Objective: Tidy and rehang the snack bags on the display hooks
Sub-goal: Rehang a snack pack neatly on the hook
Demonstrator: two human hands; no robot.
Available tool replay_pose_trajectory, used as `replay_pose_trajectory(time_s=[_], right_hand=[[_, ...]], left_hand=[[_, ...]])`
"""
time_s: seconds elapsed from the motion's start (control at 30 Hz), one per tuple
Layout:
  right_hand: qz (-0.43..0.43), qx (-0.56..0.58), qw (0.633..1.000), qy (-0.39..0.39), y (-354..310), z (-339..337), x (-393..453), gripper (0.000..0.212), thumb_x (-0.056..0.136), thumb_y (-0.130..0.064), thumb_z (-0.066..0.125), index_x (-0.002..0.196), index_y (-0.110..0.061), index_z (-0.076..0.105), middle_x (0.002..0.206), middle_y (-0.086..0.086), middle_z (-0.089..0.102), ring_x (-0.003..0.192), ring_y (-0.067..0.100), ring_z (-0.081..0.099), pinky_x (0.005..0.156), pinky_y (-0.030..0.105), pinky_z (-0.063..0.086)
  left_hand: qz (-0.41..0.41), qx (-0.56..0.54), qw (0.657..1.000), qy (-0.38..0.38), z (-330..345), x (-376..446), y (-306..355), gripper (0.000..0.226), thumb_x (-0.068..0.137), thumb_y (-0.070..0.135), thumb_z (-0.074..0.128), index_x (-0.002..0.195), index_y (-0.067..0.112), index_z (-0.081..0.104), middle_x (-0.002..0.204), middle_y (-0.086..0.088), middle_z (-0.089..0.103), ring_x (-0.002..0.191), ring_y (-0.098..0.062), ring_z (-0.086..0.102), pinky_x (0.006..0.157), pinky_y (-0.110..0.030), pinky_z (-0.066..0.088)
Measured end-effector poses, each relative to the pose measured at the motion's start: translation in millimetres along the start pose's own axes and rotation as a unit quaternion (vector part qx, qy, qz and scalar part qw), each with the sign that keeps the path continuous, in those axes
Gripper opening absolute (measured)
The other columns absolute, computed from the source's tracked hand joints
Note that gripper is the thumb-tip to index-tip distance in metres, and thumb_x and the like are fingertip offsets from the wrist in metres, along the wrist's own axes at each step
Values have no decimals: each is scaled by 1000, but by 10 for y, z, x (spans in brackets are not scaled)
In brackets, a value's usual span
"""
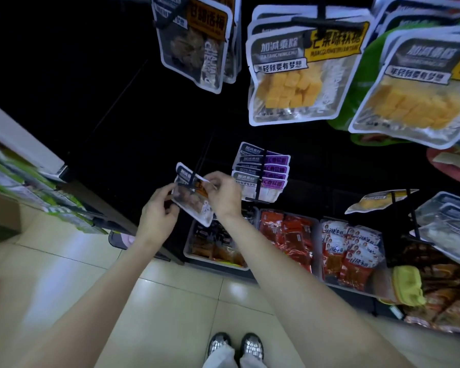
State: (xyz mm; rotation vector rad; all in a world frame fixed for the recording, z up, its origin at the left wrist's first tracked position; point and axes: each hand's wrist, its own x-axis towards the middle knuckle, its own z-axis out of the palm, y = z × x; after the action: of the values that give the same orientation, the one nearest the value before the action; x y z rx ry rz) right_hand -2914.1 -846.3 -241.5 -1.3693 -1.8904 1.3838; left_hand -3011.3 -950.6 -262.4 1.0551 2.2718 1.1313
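hands: left hand at nine o'clock of the snack bag, fingers curled on its edge; right hand at three o'clock, pinching its top.
bag in hand: at the low hook; whether its hole is threaded i can't quite tell in this dim light.
done: purple bags just beyond hang in a neat row; mango bags at twelve o'clock look hung.
left: seat this bag; a yellow pouch at two o'clock lies crooked.

Your right hand covers the orange-labelled bag's right edge, and your left fingers hide its left side. The hook vanishes into darkness behind. At the right edge, mango bags are cut off; their small print is unreadable.
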Motion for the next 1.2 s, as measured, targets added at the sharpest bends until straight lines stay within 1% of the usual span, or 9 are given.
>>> replay_pose_trajectory(time_s=[0.1,0.3,0.4,0.53,0.67,0.73,0.93,1.03,1.2], right_hand=[[-1,-17,1000,3,-38,58,131,13,90,-9,59,97,-10,70,97,5,70,90,17,63,65,16,39],[11,-101,995,6,-82,92,262,19,92,-10,51,101,-14,67,97,7,70,90,21,64,63,23,40],[-7,-124,992,32,-140,100,269,31,89,0,45,114,-11,60,108,9,65,104,24,57,72,27,42],[-79,-89,992,32,-191,-41,48,45,84,13,41,123,-7,54,120,11,55,114,23,48,93,27,40],[-101,20,992,76,-238,-514,-255,41,86,9,45,124,-7,48,113,2,56,95,8,54,88,18,45],[-100,52,988,108,-285,-809,-360,41,87,8,45,125,-8,44,106,-5,52,87,3,54,79,14,46],[-116,128,958,230,-531,-1418,-467,42,91,3,48,129,-11,37,125,0,44,97,-3,53,80,10,46],[-121,143,959,214,-644,-1547,-469,47,93,-3,49,135,-16,33,129,-6,42,97,-17,47,85,15,45],[-134,112,968,178,-727,-1579,-494,49,93,-4,50,137,-16,34,128,-9,41,102,-7,48,87,11,42]], left_hand=[[-2,-14,999,-38,19,75,-3,55,88,-6,50,138,18,43,125,6,48,112,-5,47,89,-14,35],[-21,-43,995,-92,30,197,29,59,90,-3,50,142,21,36,136,-3,48,122,-10,45,93,-24,38],[-22,-26,997,-65,-41,210,79,57,90,-7,45,141,18,37,137,-3,46,122,-11,44,96,-22,35],[-3,-18,1000,15,-142,181,189,48,89,-10,41,132,11,47,134,-8,49,119,-16,50,93,-20,36],[36,-15,997,64,-174,154,489,41,89,-7,43,125,9,53,125,-7,52,113,-14,50,92,-20,36],[67,-24,996,62,-177,185,699,38,89,-6,44,123,9,54,122,-5,52,108,-10,49,88,-15,36],[137,-85,986,36,-52,210,1376,39,89,-6,45,124,11,52,119,5,52,107,-5,51,80,0,37],[151,-151,977,8,51,167,1676,38,91,0,50,127,11,49,118,7,53,106,-3,52,87,-7,42],[140,-203,969,19,84,183,1931,28,91,12,57,118,17,48,103,14,54,91,4,54,81,-7,43]])
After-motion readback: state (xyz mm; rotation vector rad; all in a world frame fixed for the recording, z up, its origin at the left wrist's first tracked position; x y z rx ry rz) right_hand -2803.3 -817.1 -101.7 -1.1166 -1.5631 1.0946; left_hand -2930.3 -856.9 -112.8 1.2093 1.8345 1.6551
